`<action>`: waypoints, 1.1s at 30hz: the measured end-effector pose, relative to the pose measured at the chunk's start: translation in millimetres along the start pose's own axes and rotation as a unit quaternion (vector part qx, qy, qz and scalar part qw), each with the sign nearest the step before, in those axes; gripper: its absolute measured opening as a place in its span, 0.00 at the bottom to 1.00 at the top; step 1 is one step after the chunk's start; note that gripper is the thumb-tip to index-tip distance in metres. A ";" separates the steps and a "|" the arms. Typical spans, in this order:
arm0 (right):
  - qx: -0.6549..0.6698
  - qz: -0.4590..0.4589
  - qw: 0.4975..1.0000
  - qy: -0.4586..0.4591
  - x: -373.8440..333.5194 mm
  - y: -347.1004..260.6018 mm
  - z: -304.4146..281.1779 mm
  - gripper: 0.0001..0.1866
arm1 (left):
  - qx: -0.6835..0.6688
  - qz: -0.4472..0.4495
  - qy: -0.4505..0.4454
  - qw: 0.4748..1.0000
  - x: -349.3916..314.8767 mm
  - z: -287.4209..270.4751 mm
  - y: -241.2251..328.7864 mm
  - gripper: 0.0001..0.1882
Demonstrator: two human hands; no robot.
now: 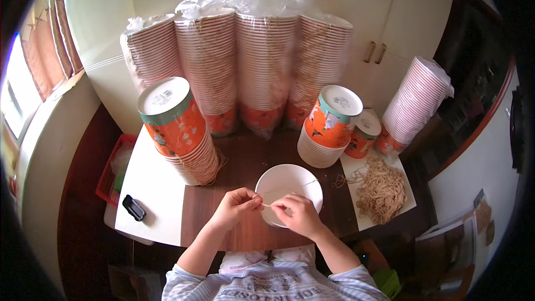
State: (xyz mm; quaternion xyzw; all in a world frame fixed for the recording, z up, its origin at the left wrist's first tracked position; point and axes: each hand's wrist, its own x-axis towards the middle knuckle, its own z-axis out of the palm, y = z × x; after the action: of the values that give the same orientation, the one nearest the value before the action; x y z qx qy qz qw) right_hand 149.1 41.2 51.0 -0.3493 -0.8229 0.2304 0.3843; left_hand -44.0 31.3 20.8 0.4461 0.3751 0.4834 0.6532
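A white paper bucket (283,175) stands at the front of the table, its open mouth facing up. Over its near left rim, my left hand (238,207) pinches a thin tan cord (267,205) between thumb and fingertips. My right hand (300,214) is closed on the same cord a short way to the right, partly covering the bucket. A strand of cord crosses the bucket's mouth toward its right rim. To the right lies a loose, tangled heap of tan cord (382,192) on a white part of the tabletop.
Upside-down orange and green bucket stacks stand left (177,131) and right (327,125). Behind them rise several tall plastic-wrapped stacks (265,67). One more wrapped stack (417,100) leans at the right, beside a short bucket (363,136). A small black tray-like object (134,208) lies far left, near a red basket (106,181).
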 end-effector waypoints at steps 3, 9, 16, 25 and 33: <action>-0.097 -0.095 0.991 0.005 -8.7 -11.9 8.0 0.04 | -0.010 0.032 -0.008 0.999 0.2 -3.3 -1.5 0.04; -0.152 -0.139 0.978 -0.024 -12.2 -16.1 19.1 0.08 | 0.121 0.065 -0.024 0.990 -7.1 0.3 3.0 0.09; -0.057 -0.076 0.994 -0.049 9.4 4.5 15.8 0.24 | 0.293 0.118 -0.027 0.948 -13.4 11.4 20.1 0.21; -0.030 -0.042 0.998 -0.036 13.4 -0.5 22.1 0.19 | 0.257 0.097 -0.048 0.960 -13.9 13.7 30.2 0.31; -0.011 -0.031 0.998 -0.057 12.5 2.0 20.6 0.11 | 0.214 0.103 -0.073 0.969 -12.3 7.9 27.9 0.33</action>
State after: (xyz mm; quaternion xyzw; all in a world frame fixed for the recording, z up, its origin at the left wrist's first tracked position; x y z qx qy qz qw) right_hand 127.9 49.7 43.2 -0.3142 -0.8564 0.2293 0.3395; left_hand -48.1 21.4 50.4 0.6457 0.3729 0.4224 0.5154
